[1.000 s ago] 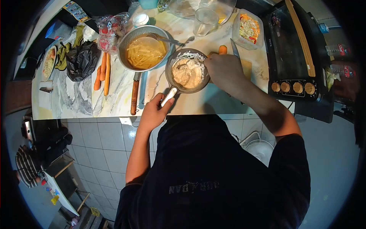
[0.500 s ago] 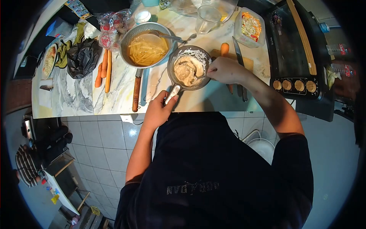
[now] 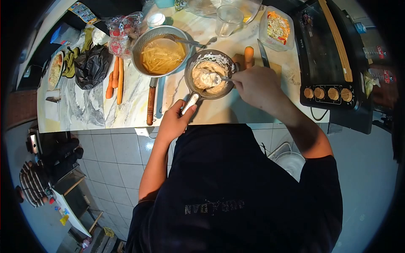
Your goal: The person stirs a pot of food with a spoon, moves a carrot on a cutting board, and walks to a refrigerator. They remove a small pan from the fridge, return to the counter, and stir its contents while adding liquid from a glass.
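My left hand (image 3: 176, 119) is wrapped round the handle of a small saucepan (image 3: 189, 86) near the counter's front edge. Inside it lies a thick, pale orange-brown batter (image 3: 206, 72), with white residue up the inner wall. My right hand (image 3: 258, 86) grips a spoon (image 3: 226, 79) whose bowl sits in the batter, heaped with a lump of it. Beside the saucepan, to the left, stands a larger metal pan (image 3: 136, 55) with pale strips in yellowish liquid and a utensil resting in it. Under and behind my right hand are a carrot (image 3: 249, 55) and a knife (image 3: 263, 55), partly hidden.
Carrots (image 3: 120, 80) and a black plastic bag (image 3: 90, 65) lie at the left. A clear measuring jug (image 3: 229, 21) and a tub of shredded vegetables (image 3: 277, 30) stand at the back. A toaster oven (image 3: 325, 55) occupies the right end. The wooden pan handle (image 3: 151, 103) points toward me.
My right hand has turned over and lowered slightly, and the spoon now shows a lump of batter lifted in its bowl. My left hand still holds the saucepan handle.
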